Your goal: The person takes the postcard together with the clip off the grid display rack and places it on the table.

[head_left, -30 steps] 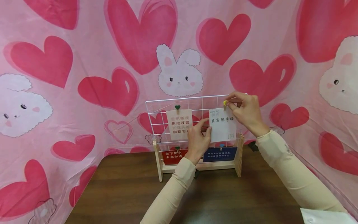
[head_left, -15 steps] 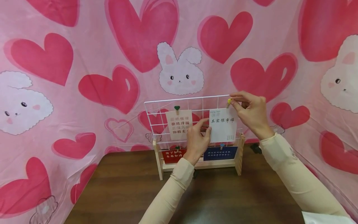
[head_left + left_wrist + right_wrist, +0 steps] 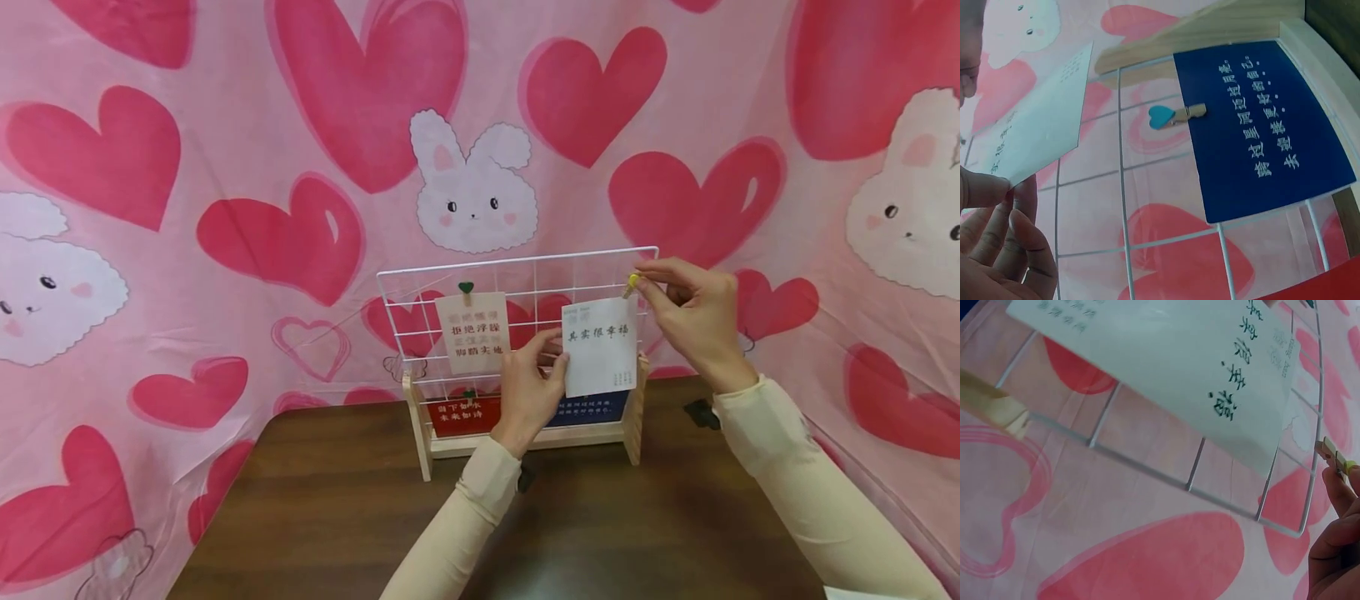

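Note:
Between thumb and fingers my left hand [image 3: 531,387] pinches the left edge of a white card [image 3: 597,358] with dark handwriting. The left wrist view shows the card tilted out from the white wire grid [image 3: 1124,162]. My right hand [image 3: 693,312] pinches a small wooden clothespin [image 3: 1333,454] with a yellow top, near the grid's upper right corner. In the right wrist view a gap separates the clothespin from the card. Behind and below the card, a blue card [image 3: 1266,137] hangs from the grid under a clothespin with a blue heart [image 3: 1161,117].
A cream card [image 3: 472,333] hangs at the grid's upper left under a green-heart clothespin [image 3: 466,290]. Below it hangs a red card [image 3: 461,419]. The grid stands in a wooden base [image 3: 416,429] on a brown table [image 3: 337,517], before a pink heart-patterned cloth [image 3: 225,150].
The right hand has moved right and slightly down with the yellow clothespin, away from the card's top edge. The white card has come away from the grid and shifted slightly lower in the left hand.

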`<action>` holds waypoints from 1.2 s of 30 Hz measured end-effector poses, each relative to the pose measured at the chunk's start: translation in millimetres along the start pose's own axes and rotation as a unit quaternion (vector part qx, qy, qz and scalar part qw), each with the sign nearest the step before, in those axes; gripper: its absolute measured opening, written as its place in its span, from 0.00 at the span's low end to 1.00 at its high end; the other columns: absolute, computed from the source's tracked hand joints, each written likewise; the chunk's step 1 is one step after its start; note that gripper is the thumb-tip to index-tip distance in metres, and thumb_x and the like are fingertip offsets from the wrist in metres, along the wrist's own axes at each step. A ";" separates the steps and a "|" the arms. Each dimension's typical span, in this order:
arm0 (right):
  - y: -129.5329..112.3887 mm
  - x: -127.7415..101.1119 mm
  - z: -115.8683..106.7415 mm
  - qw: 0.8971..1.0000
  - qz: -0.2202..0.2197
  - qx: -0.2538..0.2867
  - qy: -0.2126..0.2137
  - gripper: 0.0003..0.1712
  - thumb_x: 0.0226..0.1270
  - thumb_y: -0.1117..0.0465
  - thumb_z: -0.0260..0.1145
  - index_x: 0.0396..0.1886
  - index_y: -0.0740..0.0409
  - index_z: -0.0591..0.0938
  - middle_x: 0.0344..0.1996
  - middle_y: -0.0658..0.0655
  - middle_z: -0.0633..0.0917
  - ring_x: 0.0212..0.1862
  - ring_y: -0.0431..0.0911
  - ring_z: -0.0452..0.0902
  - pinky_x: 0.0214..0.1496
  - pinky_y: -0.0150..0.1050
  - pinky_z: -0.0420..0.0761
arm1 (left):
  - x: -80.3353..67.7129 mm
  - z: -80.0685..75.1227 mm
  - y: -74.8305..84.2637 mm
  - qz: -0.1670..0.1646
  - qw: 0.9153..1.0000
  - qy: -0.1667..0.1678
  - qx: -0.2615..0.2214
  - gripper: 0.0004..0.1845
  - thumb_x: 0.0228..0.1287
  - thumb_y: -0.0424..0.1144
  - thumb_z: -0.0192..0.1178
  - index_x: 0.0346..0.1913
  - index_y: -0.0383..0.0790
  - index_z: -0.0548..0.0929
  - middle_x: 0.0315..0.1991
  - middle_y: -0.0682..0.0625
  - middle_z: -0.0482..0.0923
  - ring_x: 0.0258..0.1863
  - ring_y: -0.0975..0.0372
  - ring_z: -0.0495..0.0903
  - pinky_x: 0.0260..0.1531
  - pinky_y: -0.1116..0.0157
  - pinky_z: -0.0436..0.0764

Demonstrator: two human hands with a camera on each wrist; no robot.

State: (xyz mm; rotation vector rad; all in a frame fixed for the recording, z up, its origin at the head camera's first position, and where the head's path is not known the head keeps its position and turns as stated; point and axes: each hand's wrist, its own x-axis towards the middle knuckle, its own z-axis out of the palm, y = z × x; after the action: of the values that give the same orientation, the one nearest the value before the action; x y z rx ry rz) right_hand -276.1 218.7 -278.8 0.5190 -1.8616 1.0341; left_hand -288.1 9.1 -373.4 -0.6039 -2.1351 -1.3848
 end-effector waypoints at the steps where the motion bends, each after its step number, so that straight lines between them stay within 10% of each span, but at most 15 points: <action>1: 0.9 -1.9 -1.7 1.000 0.001 -0.001 0.003 0.13 0.61 0.72 0.76 0.46 0.60 0.92 0.36 0.57 0.94 0.15 0.35 0.57 0.18 0.28 0.56 | -0.9 0.2 0.2 0.000 1.000 -0.001 -0.002 0.16 0.70 0.34 0.66 0.59 0.44 0.86 0.44 0.47 0.92 0.36 0.59 0.92 0.34 0.74 0.85; 8: 16.8 -18.6 -14.5 1.000 0.012 -0.010 0.007 0.14 0.58 0.76 0.75 0.45 0.64 0.91 0.30 0.20 0.84 0.16 0.34 0.57 0.18 0.28 0.56 | -8.9 -1.9 1.7 -0.023 0.999 -0.016 -0.015 0.17 0.70 0.34 0.66 0.61 0.43 0.86 0.45 0.46 0.92 0.37 0.60 0.92 0.38 0.75 0.86; 18: 36.9 -46.3 -27.8 0.997 0.046 -0.055 -0.015 0.10 0.58 0.73 0.77 0.39 0.61 0.92 0.17 0.37 0.79 0.17 0.31 0.64 0.17 0.25 0.63 | -30.3 -7.3 -2.2 -0.065 0.996 -0.052 -0.028 0.17 0.69 0.34 0.67 0.59 0.43 0.86 0.43 0.46 0.92 0.34 0.64 0.91 0.40 0.73 0.87; 30: 67.1 -84.1 -31.0 0.994 0.081 -0.070 -0.010 0.06 0.56 0.75 0.76 0.33 0.66 0.90 0.29 0.16 0.79 0.29 0.15 0.75 0.35 0.12 0.74 | -49.7 -7.1 -14.3 -0.110 0.988 -0.094 -0.057 0.17 0.67 0.32 0.68 0.59 0.42 0.85 0.42 0.45 0.92 0.30 0.66 0.90 0.34 0.74 0.87; 36: 91.2 -106.3 -28.8 0.990 0.115 -0.068 -0.033 0.05 0.58 0.75 0.75 0.34 0.66 0.90 0.25 0.31 0.87 0.29 0.16 0.77 0.32 0.14 0.74 | -64.1 -1.0 -19.4 -0.133 0.984 -0.106 -0.056 0.18 0.67 0.32 0.68 0.59 0.40 0.84 0.38 0.44 0.92 0.28 0.70 0.88 0.32 0.75 0.85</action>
State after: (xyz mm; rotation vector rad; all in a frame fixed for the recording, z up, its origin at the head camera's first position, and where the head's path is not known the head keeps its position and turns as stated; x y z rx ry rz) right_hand -272.8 286.6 -404.7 0.2644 -2.0710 1.0397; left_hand -250.8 -4.6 -427.4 -0.5455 -2.3887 -1.6562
